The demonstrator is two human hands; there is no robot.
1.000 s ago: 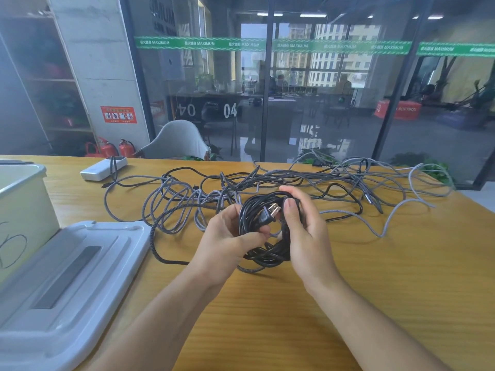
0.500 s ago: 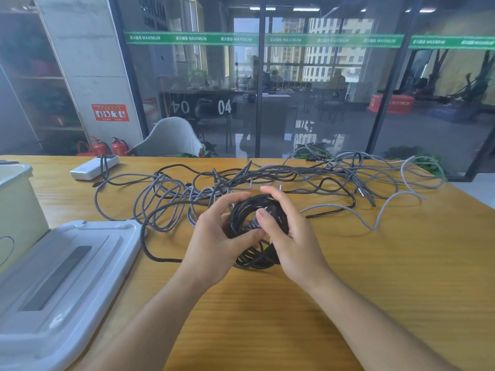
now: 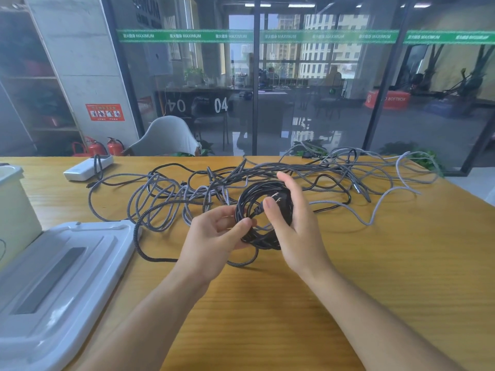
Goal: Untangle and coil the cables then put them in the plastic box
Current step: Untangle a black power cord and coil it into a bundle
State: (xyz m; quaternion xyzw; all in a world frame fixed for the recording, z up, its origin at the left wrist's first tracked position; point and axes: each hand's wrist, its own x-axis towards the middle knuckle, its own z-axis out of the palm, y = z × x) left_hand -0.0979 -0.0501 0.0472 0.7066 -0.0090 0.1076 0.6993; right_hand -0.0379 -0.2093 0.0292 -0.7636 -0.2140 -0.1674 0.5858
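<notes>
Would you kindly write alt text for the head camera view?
Two hands hold a coiled black cable above a wooden table: the left hand grips it, the right hand cups it. Tangled grey cables lie behind; a white lid sits left.

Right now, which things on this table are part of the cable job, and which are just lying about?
Part of the job:
- black coil, gripped by the left hand, right hand steadying it
- tangled grey cables
- plastic box at far left
- box lid lying flat beside it

Lying about:
- white power strip
- white chair behind the table
</notes>
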